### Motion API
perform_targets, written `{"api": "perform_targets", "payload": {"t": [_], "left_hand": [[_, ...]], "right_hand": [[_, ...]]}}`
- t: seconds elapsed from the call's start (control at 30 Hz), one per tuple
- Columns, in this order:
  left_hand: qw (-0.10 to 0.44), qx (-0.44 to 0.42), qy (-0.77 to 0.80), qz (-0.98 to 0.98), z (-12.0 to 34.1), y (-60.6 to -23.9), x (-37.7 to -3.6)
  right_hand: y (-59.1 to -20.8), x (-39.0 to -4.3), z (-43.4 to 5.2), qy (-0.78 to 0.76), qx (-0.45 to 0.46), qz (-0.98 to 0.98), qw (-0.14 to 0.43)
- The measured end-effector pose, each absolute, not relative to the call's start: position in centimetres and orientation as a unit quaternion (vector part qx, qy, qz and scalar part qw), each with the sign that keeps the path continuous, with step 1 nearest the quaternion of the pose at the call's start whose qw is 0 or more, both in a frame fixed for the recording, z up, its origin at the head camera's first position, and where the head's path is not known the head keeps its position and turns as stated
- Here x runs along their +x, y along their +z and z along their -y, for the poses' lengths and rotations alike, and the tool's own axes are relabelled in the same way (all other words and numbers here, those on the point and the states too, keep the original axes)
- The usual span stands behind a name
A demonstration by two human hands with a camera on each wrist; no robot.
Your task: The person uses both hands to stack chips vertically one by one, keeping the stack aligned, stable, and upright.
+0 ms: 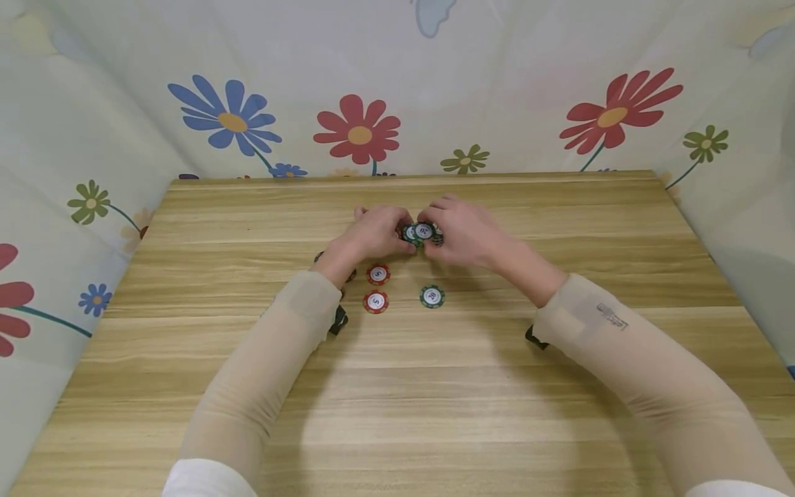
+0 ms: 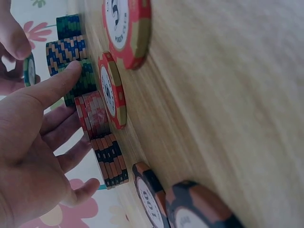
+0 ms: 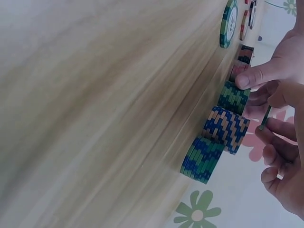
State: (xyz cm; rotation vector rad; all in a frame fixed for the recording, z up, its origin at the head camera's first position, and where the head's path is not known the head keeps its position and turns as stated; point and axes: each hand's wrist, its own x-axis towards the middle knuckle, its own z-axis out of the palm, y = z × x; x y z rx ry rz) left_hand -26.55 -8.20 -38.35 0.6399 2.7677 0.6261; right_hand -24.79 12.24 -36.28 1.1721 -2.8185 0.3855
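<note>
My right hand [image 1: 466, 231] pinches a single green poker chip [image 3: 266, 117] by its edge, above the stacks. My left hand [image 1: 380, 231] has its thumb on the near side of a green chip stack [image 3: 233, 99] and its fingers behind it. In the left wrist view the held chip [image 2: 29, 70] stands on edge beside that green stack [image 2: 85, 78]. A red stack [image 2: 92, 113] and a black and orange stack [image 2: 110, 160] adjoin it on one side. Blue and peach chips [image 3: 226, 128] and a blue and green stack [image 3: 203, 159] stand on the other.
Two red chips [image 1: 375, 301] and a green chip [image 1: 432, 296] lie flat on the wooden table [image 1: 435, 414], nearer than the stacks. Black and orange chips [image 2: 148, 197] lie by the left forearm. A flowered cloth [image 1: 472, 83] hangs behind the table.
</note>
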Motion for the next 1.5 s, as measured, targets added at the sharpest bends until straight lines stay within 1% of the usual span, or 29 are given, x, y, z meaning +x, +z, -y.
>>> {"api": "perform_targets", "payload": {"t": [0.17, 0.47, 0.63, 0.93, 1.5], "left_hand": [[0.121, 0.221, 0.21, -0.945, 8.2, -38.3, -26.5], [0.121, 0.22, 0.206, -0.946, 8.1, -38.1, -26.5], [0.12, 0.219, 0.203, -0.947, 8.1, -38.2, -26.5], [0.122, 0.221, 0.203, -0.946, 8.1, -38.4, -26.6], [0.122, 0.215, 0.201, -0.948, 8.3, -38.2, -26.5]], "right_hand": [[-36.5, -25.1, -11.9, 0.115, 0.384, 0.916, 0.034], [-36.9, -25.6, -11.4, 0.108, 0.404, 0.907, 0.055], [-37.2, -25.7, -11.1, 0.099, 0.404, 0.908, 0.05], [-37.6, -25.6, -10.9, 0.077, 0.376, 0.923, 0.026], [-37.9, -25.4, -11.2, 0.093, 0.375, 0.921, 0.036]]}}
